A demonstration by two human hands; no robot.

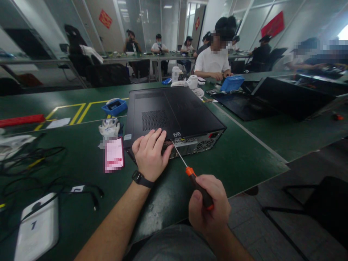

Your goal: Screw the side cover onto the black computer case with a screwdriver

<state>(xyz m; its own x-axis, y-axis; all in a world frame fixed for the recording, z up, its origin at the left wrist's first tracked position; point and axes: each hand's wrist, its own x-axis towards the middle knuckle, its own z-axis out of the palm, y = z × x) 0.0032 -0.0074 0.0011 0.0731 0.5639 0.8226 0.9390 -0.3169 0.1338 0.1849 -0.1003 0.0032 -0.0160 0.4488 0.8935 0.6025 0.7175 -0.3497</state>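
A black desktop computer case lies flat on the green table, its rear panel with fan grille facing me. My left hand rests on the case's near corner, fingers pressed flat over the top edge; a dark watch sits on that wrist. My right hand is closed around the black-and-orange handle of a screwdriver. The thin shaft points up and left, its tip touching the rear panel near my left fingers.
A phone lies left of the case beside a crumpled glove and a blue tray. Black cables and a white box cover the near left. Other people sit at the tables behind. Dark chairs stand at right.
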